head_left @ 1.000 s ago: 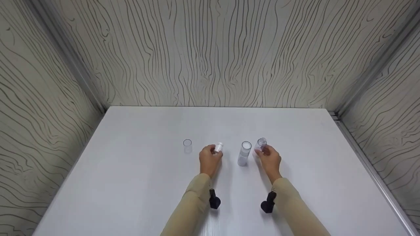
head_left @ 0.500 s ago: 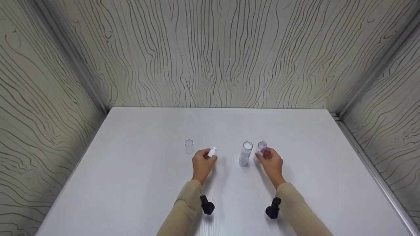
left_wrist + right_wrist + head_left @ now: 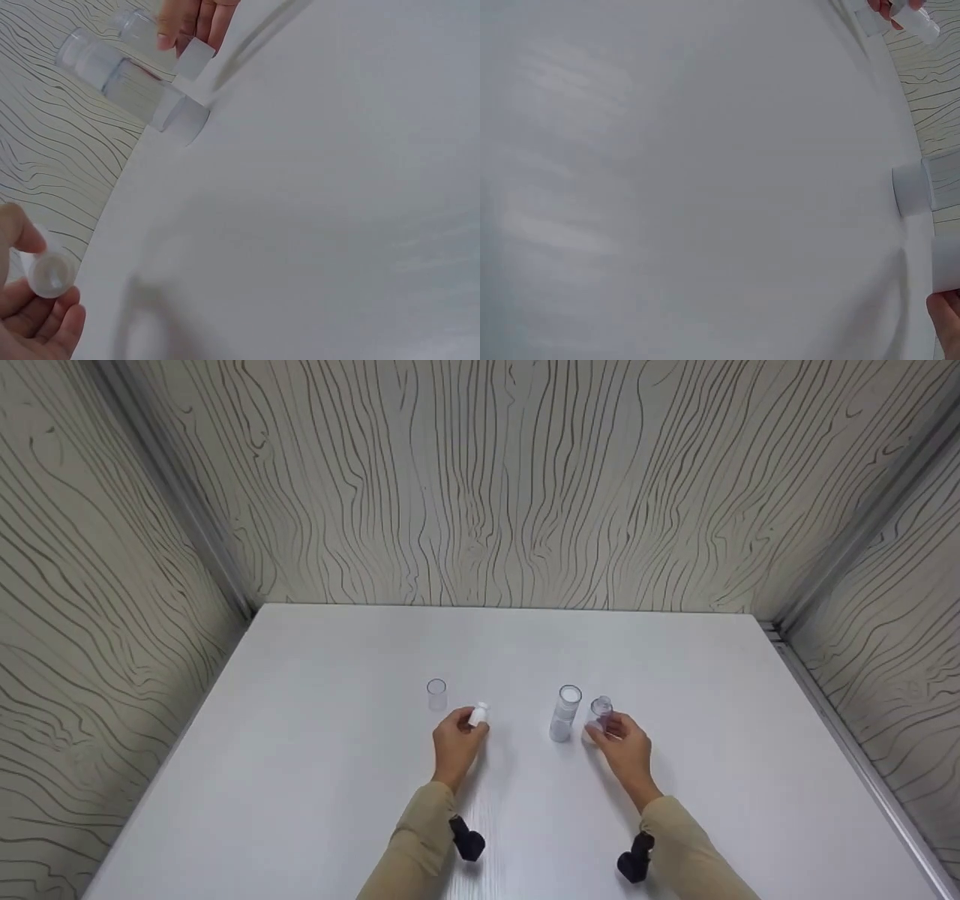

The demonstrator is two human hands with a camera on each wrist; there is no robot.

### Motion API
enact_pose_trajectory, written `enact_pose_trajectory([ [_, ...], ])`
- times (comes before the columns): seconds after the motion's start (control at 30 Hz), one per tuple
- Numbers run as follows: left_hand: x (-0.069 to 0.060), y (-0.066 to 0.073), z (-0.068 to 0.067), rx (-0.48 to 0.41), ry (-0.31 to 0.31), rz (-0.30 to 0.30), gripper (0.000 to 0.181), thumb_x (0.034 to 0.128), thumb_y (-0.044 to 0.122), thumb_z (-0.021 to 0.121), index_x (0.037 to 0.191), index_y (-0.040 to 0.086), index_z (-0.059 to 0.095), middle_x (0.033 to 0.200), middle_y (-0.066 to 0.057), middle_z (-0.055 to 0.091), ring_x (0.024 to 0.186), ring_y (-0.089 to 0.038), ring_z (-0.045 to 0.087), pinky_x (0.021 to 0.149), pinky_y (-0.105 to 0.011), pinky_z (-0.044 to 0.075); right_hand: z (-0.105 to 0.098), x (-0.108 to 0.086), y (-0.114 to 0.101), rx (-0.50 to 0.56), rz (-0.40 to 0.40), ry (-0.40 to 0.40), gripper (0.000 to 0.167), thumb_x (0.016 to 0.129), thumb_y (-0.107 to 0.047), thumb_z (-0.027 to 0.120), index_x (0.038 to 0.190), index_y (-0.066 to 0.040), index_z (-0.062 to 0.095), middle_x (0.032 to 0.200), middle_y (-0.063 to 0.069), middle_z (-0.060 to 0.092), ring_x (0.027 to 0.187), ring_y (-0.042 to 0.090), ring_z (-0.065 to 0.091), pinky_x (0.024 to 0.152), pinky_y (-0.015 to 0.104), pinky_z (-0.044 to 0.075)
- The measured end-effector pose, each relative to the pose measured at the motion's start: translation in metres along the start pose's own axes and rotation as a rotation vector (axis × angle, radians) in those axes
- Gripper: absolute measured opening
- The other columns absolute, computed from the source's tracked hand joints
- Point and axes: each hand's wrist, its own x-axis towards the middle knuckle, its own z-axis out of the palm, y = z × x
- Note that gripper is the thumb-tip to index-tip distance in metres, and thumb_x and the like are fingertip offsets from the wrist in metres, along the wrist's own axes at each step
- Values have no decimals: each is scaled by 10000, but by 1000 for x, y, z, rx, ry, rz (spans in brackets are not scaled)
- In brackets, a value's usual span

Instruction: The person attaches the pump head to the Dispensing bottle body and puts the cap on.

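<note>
Nearest you, 2 black wrist cameras (image 3: 469, 844) sit by your 2 tan sleeves (image 3: 420, 836). Your right hand (image 3: 626, 746) has its thumb and fingers curled round a small clear bottle (image 3: 601, 709); you cannot tell whether it touches the white table (image 3: 315, 795). The left wrist view shows that bottle's frosted base, which your fingers partly cover in the head view. Your left hand (image 3: 457, 746) pinches a white cap (image 3: 480, 714): the head view gives you its narrower tip, the left wrist view its broad round end. Between your hands, nearer the right, a tall clear bottle (image 3: 565, 714) stands upright. Past your left hand, the head view shows a clear cup (image 3: 436, 696) whole. Farthest are 3 grain-patterned panels (image 3: 480, 487). You have 2 bottles, 1 cap and 1 cup.
</note>
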Motion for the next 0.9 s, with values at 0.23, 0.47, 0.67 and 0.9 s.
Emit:
enact_pose_trajectory([
  [0.23,1,-3,-5,6,37,-1,331,787,14,671,1104,-79,646,1011,-212,703,838,-203,656,724,-204,551,0,-7,0,8,-51,-24,375,832,-82,733,1126,105,597,1132,296,658,1087,389,644,930,369,575],
  [0.47,1,-2,-10,31,40,-18,368,803,19,677,1156,-71,630,1054,-210,694,915,-241,673,813,-326,594,5,-14,2,-17,-64,-77,341,812,-68,746,1097,74,625,1108,262,679,1059,352,661,886,322,596],
  [0.67,1,-2,-14,27,42,8,349,800,8,677,1138,-73,646,1048,-217,698,949,-273,679,853,-349,598,9,-18,1,-21,-77,-103,320,789,-61,762,1072,37,649,1080,226,697,1022,317,673,865,311,603],
  [0.9,1,0,-15,7,29,-26,340,811,21,680,1139,-63,649,1063,-207,698,959,-259,677,866,-339,595,13,-23,-2,8,-106,-176,319,783,-46,764,1068,38,649,1061,214,701,1008,305,678,879,321,600],
])
